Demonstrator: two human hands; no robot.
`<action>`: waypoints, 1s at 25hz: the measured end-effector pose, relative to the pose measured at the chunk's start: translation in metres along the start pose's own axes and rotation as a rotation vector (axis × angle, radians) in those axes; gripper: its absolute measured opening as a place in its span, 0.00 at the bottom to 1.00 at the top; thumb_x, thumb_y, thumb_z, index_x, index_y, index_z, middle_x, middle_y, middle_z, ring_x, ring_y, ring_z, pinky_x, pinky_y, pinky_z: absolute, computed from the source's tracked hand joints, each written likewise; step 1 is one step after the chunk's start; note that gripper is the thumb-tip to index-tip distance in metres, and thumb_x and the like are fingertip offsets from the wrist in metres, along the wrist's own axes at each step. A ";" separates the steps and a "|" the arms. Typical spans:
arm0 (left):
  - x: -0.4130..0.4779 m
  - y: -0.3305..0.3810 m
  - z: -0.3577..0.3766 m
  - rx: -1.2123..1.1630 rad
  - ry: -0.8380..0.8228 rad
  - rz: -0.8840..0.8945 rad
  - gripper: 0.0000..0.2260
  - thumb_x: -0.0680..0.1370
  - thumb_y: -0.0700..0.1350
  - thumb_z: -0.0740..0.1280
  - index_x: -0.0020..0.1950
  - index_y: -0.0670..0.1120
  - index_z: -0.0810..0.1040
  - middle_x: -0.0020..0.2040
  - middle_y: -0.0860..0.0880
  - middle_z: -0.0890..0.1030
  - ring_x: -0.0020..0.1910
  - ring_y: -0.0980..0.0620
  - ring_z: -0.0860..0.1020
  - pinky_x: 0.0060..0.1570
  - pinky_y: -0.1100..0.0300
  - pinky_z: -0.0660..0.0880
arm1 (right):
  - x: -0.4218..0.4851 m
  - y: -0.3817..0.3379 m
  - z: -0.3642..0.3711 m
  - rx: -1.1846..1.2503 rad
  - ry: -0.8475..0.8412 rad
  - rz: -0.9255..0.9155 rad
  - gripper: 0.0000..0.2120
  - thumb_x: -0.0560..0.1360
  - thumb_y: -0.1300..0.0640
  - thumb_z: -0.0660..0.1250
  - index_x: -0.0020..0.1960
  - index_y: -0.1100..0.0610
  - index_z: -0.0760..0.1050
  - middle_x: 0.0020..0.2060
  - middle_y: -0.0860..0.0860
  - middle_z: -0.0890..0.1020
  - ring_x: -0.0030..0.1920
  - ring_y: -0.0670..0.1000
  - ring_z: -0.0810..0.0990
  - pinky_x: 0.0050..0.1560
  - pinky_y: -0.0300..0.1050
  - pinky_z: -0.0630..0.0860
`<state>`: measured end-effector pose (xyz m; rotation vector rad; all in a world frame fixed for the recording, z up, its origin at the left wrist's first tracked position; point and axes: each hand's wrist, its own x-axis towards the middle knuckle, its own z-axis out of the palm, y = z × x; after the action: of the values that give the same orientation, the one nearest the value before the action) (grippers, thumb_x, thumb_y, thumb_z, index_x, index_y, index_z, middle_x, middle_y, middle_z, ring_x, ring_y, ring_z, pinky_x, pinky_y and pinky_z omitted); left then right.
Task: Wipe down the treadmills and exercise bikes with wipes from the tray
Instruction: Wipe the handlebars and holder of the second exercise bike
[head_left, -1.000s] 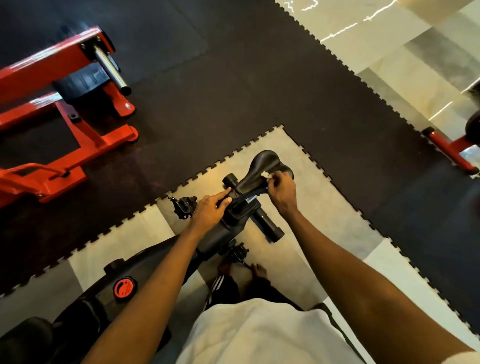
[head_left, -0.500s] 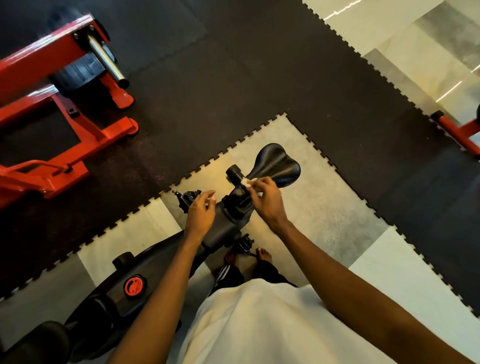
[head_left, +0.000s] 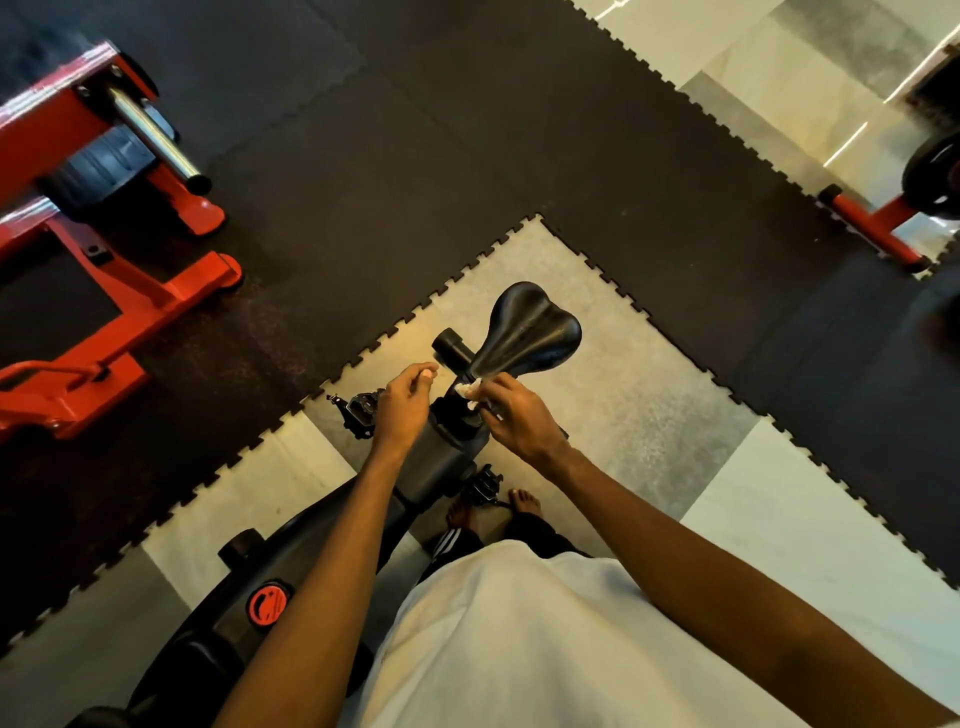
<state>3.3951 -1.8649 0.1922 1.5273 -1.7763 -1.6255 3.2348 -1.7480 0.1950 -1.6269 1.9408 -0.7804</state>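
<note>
A black exercise bike (head_left: 441, 462) stands below me, its black saddle (head_left: 530, 332) pointing away. My right hand (head_left: 514, 421) pinches a small crumpled white wipe (head_left: 469, 388) against the seat post just under the saddle's narrow end. My left hand (head_left: 405, 405) hovers beside the post on the left, fingers loosely curled, holding nothing and apart from the frame. A round red knob (head_left: 267, 605) sits lower on the bike's body. No tray of wipes is in view.
A red weight machine (head_left: 104, 270) with a chrome bar stands at the left on the dark interlocking floor mat (head_left: 467, 130). Another red frame (head_left: 878, 228) with a weight plate sits at the far right. Bike pedals (head_left: 358, 410) stick out on both sides. My feet are beside the bike.
My right hand slid the wipe from the saddle's side down to the seat post. My left hand let go of the frame and lifted slightly. The camera shifted.
</note>
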 end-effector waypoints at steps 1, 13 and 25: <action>0.001 0.002 0.005 0.013 -0.060 0.006 0.14 0.86 0.47 0.58 0.68 0.49 0.78 0.64 0.47 0.80 0.65 0.50 0.77 0.66 0.49 0.75 | 0.000 0.006 -0.003 0.038 0.052 0.063 0.09 0.76 0.63 0.70 0.56 0.57 0.79 0.54 0.51 0.79 0.50 0.47 0.79 0.53 0.39 0.79; 0.001 0.030 0.065 0.657 -0.185 0.063 0.24 0.86 0.56 0.52 0.76 0.42 0.60 0.69 0.36 0.69 0.65 0.37 0.71 0.61 0.43 0.69 | 0.017 0.043 -0.016 0.213 0.583 0.584 0.04 0.78 0.60 0.67 0.51 0.58 0.79 0.47 0.52 0.80 0.44 0.45 0.77 0.46 0.32 0.76; -0.005 0.004 0.075 0.583 0.015 0.211 0.24 0.85 0.53 0.57 0.79 0.44 0.61 0.72 0.42 0.69 0.62 0.47 0.70 0.57 0.54 0.68 | 0.020 0.072 -0.051 0.046 0.360 0.417 0.10 0.79 0.58 0.69 0.59 0.59 0.81 0.52 0.52 0.79 0.48 0.47 0.78 0.50 0.39 0.79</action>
<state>3.3366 -1.8209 0.1731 1.4830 -2.4467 -1.0401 3.1452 -1.7525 0.1818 -1.0462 2.3813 -0.9799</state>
